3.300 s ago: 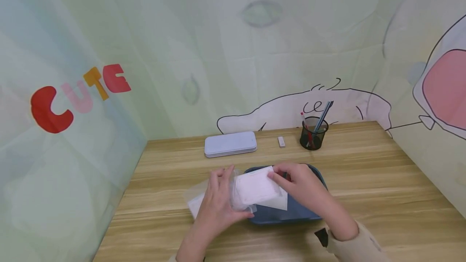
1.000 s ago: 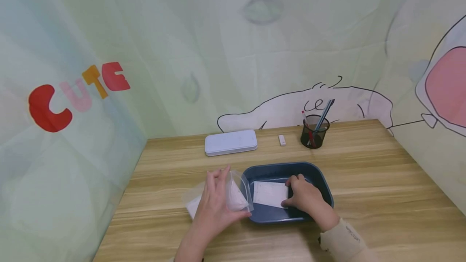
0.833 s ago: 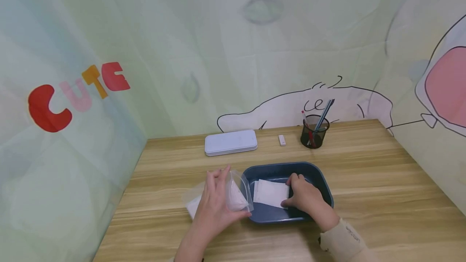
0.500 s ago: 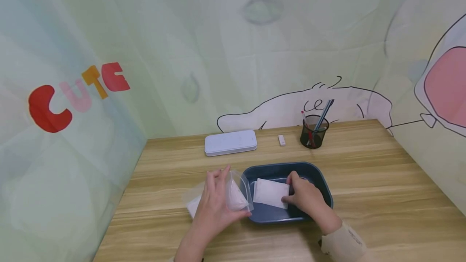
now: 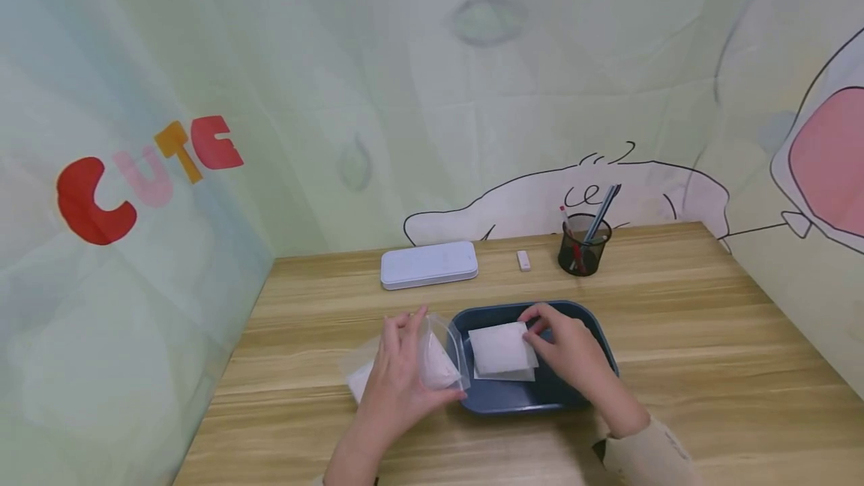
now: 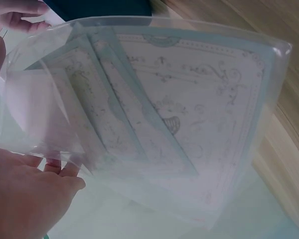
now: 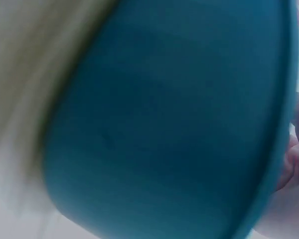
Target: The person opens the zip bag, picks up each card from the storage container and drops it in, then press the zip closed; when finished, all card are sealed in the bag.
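Note:
My left hand grips an open clear plastic bag beside the tray's left end, thumb below and fingers above. In the left wrist view, ornately printed cards with pale blue borders show through clear plastic, next to a plainer white piece. Over the dark blue tray, my right hand pinches a white card by its upper right corner. Under it another white card lies in the tray. The tray's outer wall fills most of the right wrist view, hiding much of that hand.
At the back of the wooden table lie a pale flat case and a small eraser-like block. A black mesh pen cup holds several pens. Part of a clear sleeve with white contents shows left of my left hand.
My right hand has brought a white stack from the bag's mouth down into the tray, then raised one card, tilting it up and back. My left hand stays almost still with the bag.

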The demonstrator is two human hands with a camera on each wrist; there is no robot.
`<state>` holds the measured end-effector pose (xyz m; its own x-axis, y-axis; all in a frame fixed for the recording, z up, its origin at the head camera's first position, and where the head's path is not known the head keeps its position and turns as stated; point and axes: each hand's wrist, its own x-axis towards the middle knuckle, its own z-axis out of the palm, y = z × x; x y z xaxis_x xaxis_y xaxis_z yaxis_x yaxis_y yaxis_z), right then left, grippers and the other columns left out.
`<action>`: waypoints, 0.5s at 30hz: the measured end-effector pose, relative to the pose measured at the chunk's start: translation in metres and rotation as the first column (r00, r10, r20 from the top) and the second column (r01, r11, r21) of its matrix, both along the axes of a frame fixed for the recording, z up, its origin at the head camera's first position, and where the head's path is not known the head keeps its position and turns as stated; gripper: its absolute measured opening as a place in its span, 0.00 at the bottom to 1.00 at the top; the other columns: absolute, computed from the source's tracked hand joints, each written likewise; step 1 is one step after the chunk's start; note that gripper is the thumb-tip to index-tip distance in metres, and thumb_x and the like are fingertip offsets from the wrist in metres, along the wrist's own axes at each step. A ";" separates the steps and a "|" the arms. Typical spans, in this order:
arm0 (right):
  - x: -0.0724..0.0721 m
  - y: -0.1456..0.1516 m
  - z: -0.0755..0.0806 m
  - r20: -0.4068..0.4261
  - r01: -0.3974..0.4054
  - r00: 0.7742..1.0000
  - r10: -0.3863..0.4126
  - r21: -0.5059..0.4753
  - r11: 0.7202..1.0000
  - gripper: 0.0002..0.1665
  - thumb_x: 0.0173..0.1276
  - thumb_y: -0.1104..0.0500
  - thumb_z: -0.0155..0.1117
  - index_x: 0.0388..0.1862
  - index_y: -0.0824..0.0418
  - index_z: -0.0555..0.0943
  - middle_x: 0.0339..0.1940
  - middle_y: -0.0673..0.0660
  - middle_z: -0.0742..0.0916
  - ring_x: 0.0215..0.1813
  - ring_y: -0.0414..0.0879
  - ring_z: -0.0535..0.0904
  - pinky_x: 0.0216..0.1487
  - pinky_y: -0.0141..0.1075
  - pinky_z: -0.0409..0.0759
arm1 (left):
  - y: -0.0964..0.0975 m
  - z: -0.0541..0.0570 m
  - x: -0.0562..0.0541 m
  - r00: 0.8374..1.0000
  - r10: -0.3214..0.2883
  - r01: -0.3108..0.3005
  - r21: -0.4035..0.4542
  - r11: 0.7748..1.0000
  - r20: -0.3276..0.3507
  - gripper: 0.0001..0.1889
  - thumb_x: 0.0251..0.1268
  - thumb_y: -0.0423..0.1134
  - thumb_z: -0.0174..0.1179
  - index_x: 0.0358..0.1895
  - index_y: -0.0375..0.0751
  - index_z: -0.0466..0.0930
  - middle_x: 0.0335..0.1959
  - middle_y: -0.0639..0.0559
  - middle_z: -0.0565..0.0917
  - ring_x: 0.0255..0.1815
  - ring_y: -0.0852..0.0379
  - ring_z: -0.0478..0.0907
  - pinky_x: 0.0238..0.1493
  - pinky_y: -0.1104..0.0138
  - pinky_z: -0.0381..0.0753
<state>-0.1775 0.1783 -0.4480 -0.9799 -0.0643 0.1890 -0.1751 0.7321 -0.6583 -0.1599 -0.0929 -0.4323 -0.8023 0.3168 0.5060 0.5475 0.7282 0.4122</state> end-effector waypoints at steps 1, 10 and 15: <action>0.001 0.000 0.003 -0.011 0.004 1.000 -0.004 0.005 1.000 0.14 0.63 0.59 0.69 0.47 0.50 0.80 0.30 0.45 0.83 0.22 0.41 0.72 0.21 0.34 0.72 | 0.000 0.000 0.000 1.000 -0.002 0.002 0.004 1.000 -0.002 0.68 0.16 0.59 0.82 0.71 0.36 0.59 0.54 0.42 0.62 0.54 0.48 0.66 0.61 0.57 0.68; 0.005 0.001 0.028 -0.119 0.022 0.993 -0.020 0.017 1.000 0.09 0.61 0.57 0.71 0.41 0.56 0.86 0.28 0.45 0.84 0.23 0.39 0.71 0.23 0.32 0.72 | 0.000 0.001 0.001 1.000 -0.002 0.002 0.014 1.000 -0.002 0.68 0.15 0.58 0.83 0.71 0.36 0.59 0.54 0.41 0.62 0.54 0.48 0.66 0.60 0.57 0.68; 0.008 0.004 0.043 -0.109 0.014 0.994 -0.017 -0.025 1.000 0.10 0.64 0.55 0.69 0.42 0.56 0.87 0.27 0.45 0.84 0.22 0.42 0.70 0.20 0.33 0.70 | -0.001 0.001 0.001 1.000 0.002 -0.002 0.009 1.000 0.002 0.68 0.15 0.58 0.83 0.71 0.37 0.58 0.55 0.41 0.62 0.54 0.48 0.65 0.61 0.57 0.68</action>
<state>-0.1691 0.1824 -0.4046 -0.9540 -0.0433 0.2967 -0.2358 0.7194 -0.6533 -0.1588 -0.0940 -0.4313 -0.8040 0.3100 0.5073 0.5449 0.7256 0.4202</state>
